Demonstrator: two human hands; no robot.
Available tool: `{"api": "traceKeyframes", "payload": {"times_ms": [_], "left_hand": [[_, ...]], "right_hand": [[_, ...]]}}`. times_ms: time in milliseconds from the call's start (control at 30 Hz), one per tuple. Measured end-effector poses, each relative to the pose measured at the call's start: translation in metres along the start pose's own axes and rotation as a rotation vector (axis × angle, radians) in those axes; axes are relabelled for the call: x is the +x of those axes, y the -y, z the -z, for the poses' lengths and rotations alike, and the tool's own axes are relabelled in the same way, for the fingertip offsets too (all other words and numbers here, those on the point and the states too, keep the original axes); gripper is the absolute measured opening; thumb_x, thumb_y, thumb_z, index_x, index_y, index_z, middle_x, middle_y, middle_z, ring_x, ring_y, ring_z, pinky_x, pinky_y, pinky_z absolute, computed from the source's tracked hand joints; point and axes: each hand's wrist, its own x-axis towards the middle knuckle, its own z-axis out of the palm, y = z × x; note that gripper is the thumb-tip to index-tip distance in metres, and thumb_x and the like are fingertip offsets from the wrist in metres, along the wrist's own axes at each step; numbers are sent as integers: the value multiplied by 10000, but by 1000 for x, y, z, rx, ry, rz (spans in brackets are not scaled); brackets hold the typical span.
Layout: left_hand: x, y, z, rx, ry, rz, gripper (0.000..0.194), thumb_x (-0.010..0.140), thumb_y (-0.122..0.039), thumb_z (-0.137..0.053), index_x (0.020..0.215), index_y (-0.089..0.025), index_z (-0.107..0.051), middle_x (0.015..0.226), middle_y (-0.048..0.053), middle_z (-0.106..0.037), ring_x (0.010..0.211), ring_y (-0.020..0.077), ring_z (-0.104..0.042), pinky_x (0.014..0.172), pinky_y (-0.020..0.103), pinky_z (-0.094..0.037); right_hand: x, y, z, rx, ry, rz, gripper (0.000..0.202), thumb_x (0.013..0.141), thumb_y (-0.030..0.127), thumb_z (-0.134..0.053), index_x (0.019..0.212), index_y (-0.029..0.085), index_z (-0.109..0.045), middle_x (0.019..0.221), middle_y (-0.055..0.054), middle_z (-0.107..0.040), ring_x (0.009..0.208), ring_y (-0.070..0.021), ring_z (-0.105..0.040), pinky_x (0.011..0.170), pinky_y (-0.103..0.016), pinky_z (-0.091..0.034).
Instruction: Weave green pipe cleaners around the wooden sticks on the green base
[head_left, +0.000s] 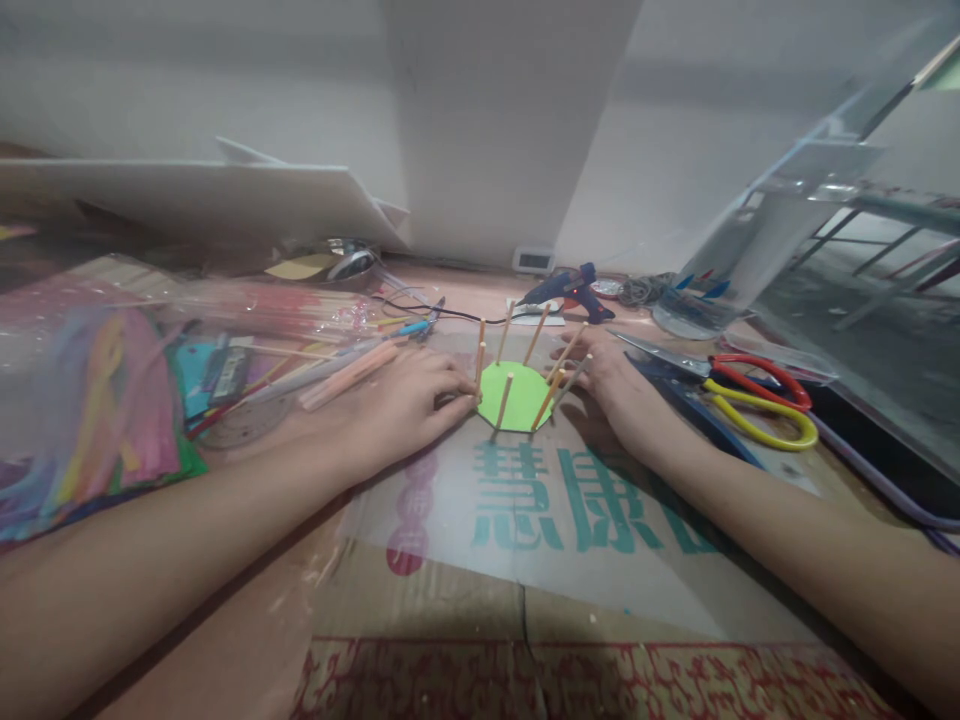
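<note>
A bright green octagonal board (pixel 516 397) with a dark edge lies in front of me. Several thin wooden sticks (pixel 505 402) rise from around its rim, some upright and some leaning outward. At the board's left edge, my left hand (pixel 420 395) pinches the foot of a wooden stick between thumb and finger. On the far right side is my right hand (pixel 600 380), its fingers slightly apart beside the leaning sticks. Those sticks partly cover its fingertips, so whether they touch is hard to tell.
Scissors (pixel 739 390) with red and yellow handles lie right of my right hand, near a dark phone-like slab (pixel 885 450). A blue glue gun (pixel 570 288) stands behind the board. Pastel strips (pixel 112 410) lie left; a clear container (pixel 720 265) stands back right.
</note>
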Motion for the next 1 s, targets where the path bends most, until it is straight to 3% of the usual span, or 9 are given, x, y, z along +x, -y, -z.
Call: {"api": "traceKeyframes", "payload": {"times_ms": [133, 233, 367, 533, 667, 800, 900, 1000], "left_hand": [[0, -2, 2, -22, -19, 25, 153, 911, -238, -555, 930, -197, -701, 1005, 39, -713, 982, 211, -614, 891, 366, -439], [1, -2, 3, -66, -54, 131, 175, 886, -190, -533, 947, -187, -698, 992, 43, -721, 967, 209, -628, 905, 370, -457], [4, 5, 0, -148, -124, 270, 219, 933, -298, -531, 1026, -185, -693, 1096, 63, -712, 1018, 213, -630, 921, 369, -473], [5, 11, -2, -165, -109, 161, 237, 956, -358, -532, 958, -188, -698, 941, 35, -719, 910, 193, -642, 841, 331, -477], [4, 11, -2, -160, -85, 150, 247, 965, -355, -525, 895, -184, -689, 889, 25, -712, 846, 179, -647, 770, 305, -475], [3, 12, -3, -135, -80, 184, 226, 955, -346, -542, 898, -186, -691, 928, 35, -721, 880, 192, -652, 768, 314, -477], [3, 11, -3, -130, -77, 188, 214, 951, -326, -539, 894, -187, -690, 929, 36, -724, 873, 196, -652, 755, 318, -477], [4, 10, -1, -126, -64, 165, 207, 951, -315, -532, 894, -194, -690, 906, 28, -720, 855, 194, -650, 745, 316, -475]], "right_hand": [[-3, 5, -1, 126, -5, -146, 438, 966, 625, -390, 1272, 336, -511, 1295, -63, -620, 1133, -274, -653, 907, -457, -558], [-4, 8, -2, 138, -2, -171, 433, 963, 623, -404, 1268, 331, -499, 1339, -66, -582, 1143, -275, -646, 869, -437, -564], [-3, 11, -2, 160, 36, -169, 432, 963, 621, -405, 1261, 317, -482, 1354, -84, -555, 1152, -269, -638, 829, -399, -568], [-4, 14, -4, 164, 106, -149, 511, 963, 634, -400, 1340, 292, -434, 1345, -97, -549, 1143, -240, -640, 809, -364, -566], [-6, 17, -4, 156, 86, -75, 445, 974, 617, -398, 1219, 266, -524, 1235, -73, -613, 1066, -194, -656, 880, -363, -538], [-6, 21, 1, 21, -104, 34, 306, 976, 511, -491, 938, 224, -590, 972, -38, -650, 910, -172, -641, 837, -342, -529], [-6, 28, 8, -118, -273, 194, 197, 948, 397, -578, 848, 227, -582, 831, -10, -609, 802, -165, -596, 769, -331, -514], [-7, 49, 16, -265, -312, 424, 82, 933, 296, -608, 884, 233, -628, 858, -20, -598, 833, -175, -586, 814, -362, -498]]}}
